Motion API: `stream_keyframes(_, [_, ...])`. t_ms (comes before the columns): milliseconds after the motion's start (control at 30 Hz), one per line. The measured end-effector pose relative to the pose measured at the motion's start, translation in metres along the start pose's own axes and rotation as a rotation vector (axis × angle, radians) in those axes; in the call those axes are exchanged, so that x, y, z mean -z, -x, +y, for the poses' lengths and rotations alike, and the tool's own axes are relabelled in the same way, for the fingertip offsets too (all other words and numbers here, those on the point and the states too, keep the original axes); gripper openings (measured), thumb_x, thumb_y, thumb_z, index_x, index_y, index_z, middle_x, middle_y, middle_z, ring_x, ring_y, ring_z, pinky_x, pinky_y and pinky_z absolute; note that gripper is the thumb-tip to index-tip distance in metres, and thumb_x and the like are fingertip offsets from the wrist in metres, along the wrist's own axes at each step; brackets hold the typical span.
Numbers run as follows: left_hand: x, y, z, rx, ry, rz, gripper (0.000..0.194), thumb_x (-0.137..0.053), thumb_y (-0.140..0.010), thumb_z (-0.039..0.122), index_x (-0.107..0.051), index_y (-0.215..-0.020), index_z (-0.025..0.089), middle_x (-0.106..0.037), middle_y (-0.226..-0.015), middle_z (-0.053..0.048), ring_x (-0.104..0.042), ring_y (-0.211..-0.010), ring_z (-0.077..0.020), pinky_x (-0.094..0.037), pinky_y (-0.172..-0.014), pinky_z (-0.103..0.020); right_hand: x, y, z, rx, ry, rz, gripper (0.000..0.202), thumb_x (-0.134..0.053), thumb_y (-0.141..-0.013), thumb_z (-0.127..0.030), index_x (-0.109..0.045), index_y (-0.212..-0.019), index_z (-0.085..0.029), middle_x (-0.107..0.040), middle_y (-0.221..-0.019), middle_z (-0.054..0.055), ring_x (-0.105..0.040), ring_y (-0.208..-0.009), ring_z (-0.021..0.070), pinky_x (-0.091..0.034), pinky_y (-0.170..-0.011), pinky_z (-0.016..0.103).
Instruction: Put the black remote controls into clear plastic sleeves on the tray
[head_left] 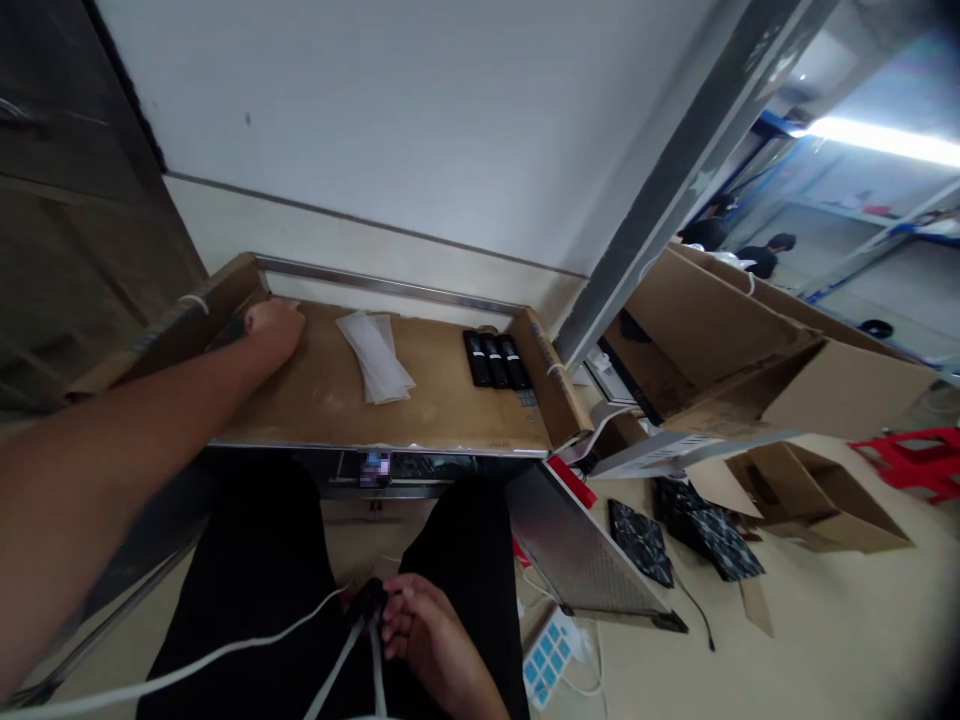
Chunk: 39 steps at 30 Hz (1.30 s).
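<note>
My left hand (276,328) reaches to the left end of a cardboard-lined tray (442,420). Its fingers are curled, and whatever they hold is hidden; a dark thing (231,328) lies beside it. Low between my knees, my right hand (431,632) pinches a small black piece (367,600), where white cords (341,668) come together. Translucent white plastic sleeves (375,358) lie overlapped in the middle of the tray. Toward its right end, three black oblong things (496,361) with small white labels lie side by side.
Cardboard walls (551,375) edge the tray, with a white panel (405,130) behind it. On the right stand a large open carton (720,340) and a smaller carton (825,500). A power strip (551,657) and black patterned bags (641,540) lie on the floor.
</note>
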<state>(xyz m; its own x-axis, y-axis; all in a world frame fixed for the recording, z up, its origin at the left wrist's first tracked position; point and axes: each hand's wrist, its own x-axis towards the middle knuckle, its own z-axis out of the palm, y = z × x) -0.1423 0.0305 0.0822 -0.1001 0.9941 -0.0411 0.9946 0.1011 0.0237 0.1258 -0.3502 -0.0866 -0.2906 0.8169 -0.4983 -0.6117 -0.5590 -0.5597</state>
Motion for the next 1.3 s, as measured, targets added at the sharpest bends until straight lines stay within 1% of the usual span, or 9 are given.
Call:
stream_keyframes(167, [-0.015, 0.013, -0.004, -0.102, 0.006, 0.104, 0.057, -0.046, -0.099, 0.044, -0.058, -0.132, -0.001, -0.052, -0.137, -0.032, -0.049, -0.125, -0.0449, -0.044, -0.093, -0.063, 0.002, -0.001, -0.002, -0.014, -0.062, -0.004, 0.051, -0.081, -0.076, -0.054, -0.070, -0.102, -0.012, -0.067, -0.080, 0.003, -0.063, -0.066, 0.0131, -0.044, -0.057, 0.024])
stream_keyframes(333, [-0.031, 0.032, -0.026, -0.060, -0.015, 0.026, 0.053, -0.031, -0.100, 0.037, -0.054, -0.139, 0.009, -0.045, -0.139, -0.030, -0.047, -0.124, -0.0464, -0.046, -0.090, -0.059, 0.000, -0.009, -0.003, -0.063, -0.062, 0.012, 0.047, -0.081, -0.075, -0.049, -0.070, -0.101, -0.012, -0.066, -0.078, 0.002, -0.063, -0.065, 0.0134, -0.043, -0.057, 0.024])
stream_keyframes(467, [-0.034, 0.026, -0.042, -0.045, 0.007, 0.136, 0.051, -0.029, -0.101, 0.032, -0.054, -0.137, 0.007, -0.045, -0.138, -0.029, -0.043, -0.126, -0.0444, -0.045, -0.093, -0.058, -0.004, -0.013, -0.005, -0.072, -0.028, 0.034, 0.046, -0.082, -0.072, -0.047, -0.069, -0.099, -0.013, -0.066, -0.077, 0.002, -0.062, -0.064, 0.0131, -0.042, -0.056, 0.024])
stream_keyframes(633, [-0.039, 0.043, -0.027, -0.160, 0.093, 0.443, 0.050, -0.039, -0.099, 0.039, -0.053, -0.137, 0.008, -0.046, -0.145, -0.022, -0.041, -0.132, -0.0383, -0.039, -0.105, -0.055, -0.003, -0.013, 0.000, -0.024, -0.004, 0.052, 0.048, -0.081, -0.072, -0.052, -0.068, -0.098, -0.015, -0.066, -0.079, 0.002, -0.061, -0.065, 0.0128, -0.042, -0.057, 0.024])
stream_keyframes(733, [-0.063, 0.065, -0.014, -0.305, 0.245, 0.405, 0.048, -0.041, -0.096, 0.043, -0.058, -0.133, 0.017, -0.053, -0.143, -0.015, -0.046, -0.132, -0.0334, -0.037, -0.111, -0.049, -0.004, -0.011, -0.008, 0.143, 0.240, 0.170, 0.048, -0.077, -0.075, -0.060, -0.068, -0.095, -0.017, -0.062, -0.075, 0.002, -0.057, -0.062, 0.0144, -0.041, -0.056, 0.026])
stream_keyframes(833, [-0.086, 0.076, -0.011, -0.301, 0.326, 0.311, 0.051, -0.042, -0.094, 0.047, -0.060, -0.132, 0.017, -0.055, -0.142, -0.016, -0.049, -0.132, -0.0347, -0.037, -0.112, -0.048, -0.017, -0.014, -0.056, 0.577, 0.773, 0.344, 0.032, -0.066, -0.090, -0.051, -0.069, -0.097, -0.020, -0.065, -0.085, 0.006, -0.060, -0.078, 0.0194, -0.048, -0.072, 0.032])
stream_keyframes(1000, [-0.092, 0.071, -0.015, -0.293, 0.300, 0.304, 0.055, -0.039, -0.095, 0.047, -0.057, -0.135, 0.015, -0.051, -0.148, -0.018, -0.047, -0.136, -0.0359, -0.035, -0.114, -0.050, -0.058, -0.077, -0.197, 1.129, 1.429, 0.663, 0.030, -0.046, -0.099, -0.031, -0.061, -0.121, -0.017, -0.062, -0.121, 0.016, -0.055, -0.115, 0.0272, -0.042, -0.103, 0.042])
stream_keyframes(1133, [-0.090, 0.068, -0.017, -0.296, 0.329, 0.292, 0.054, -0.040, -0.094, 0.048, -0.058, -0.134, 0.017, -0.052, -0.148, -0.014, -0.048, -0.137, -0.0322, -0.035, -0.115, -0.045, -0.077, -0.156, -0.260, 0.969, 1.832, 0.941, 0.039, -0.051, -0.092, -0.024, -0.057, -0.126, -0.006, -0.058, -0.127, 0.026, -0.051, -0.120, 0.0347, -0.040, -0.102, 0.048])
stream_keyframes(1300, [-0.090, 0.067, -0.015, -0.302, 0.321, 0.302, 0.052, -0.041, -0.094, 0.048, -0.059, -0.133, 0.018, -0.055, -0.146, -0.013, -0.050, -0.135, -0.0318, -0.036, -0.114, -0.045, -0.074, -0.199, -0.264, 0.860, 1.928, 1.155, 0.038, -0.054, -0.092, -0.032, -0.059, -0.117, -0.006, -0.060, -0.116, 0.027, -0.054, -0.111, 0.0390, -0.043, -0.093, 0.050])
